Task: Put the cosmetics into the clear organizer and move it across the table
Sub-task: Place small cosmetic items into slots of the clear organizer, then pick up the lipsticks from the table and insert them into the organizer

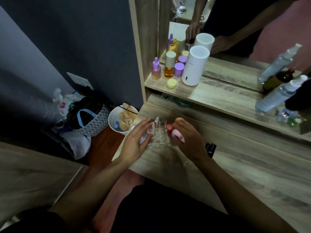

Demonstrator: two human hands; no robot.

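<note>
The clear organizer (158, 132) sits near the left corner of the wooden table (235, 165), blurred by motion. My left hand (136, 142) lies flat against its left side, fingers spread. On its right side my right hand (186, 140) presses, with a pink rounded cosmetic (176, 134) under the fingers and a coral cap (169, 127) beside it. A small glass bottle with a silver top (157, 120) stands at the organizer's back. Whether the pink item is inside the organizer or beside it, I cannot tell.
A black tube (210, 148) lies right of my right hand. The shelf above holds purple and amber bottles (168, 68), a yellow jar (171, 83), a white cylinder (195, 66) and spray bottles (279, 93) before a mirror. A white bin (111, 121) and bags stand on the floor left.
</note>
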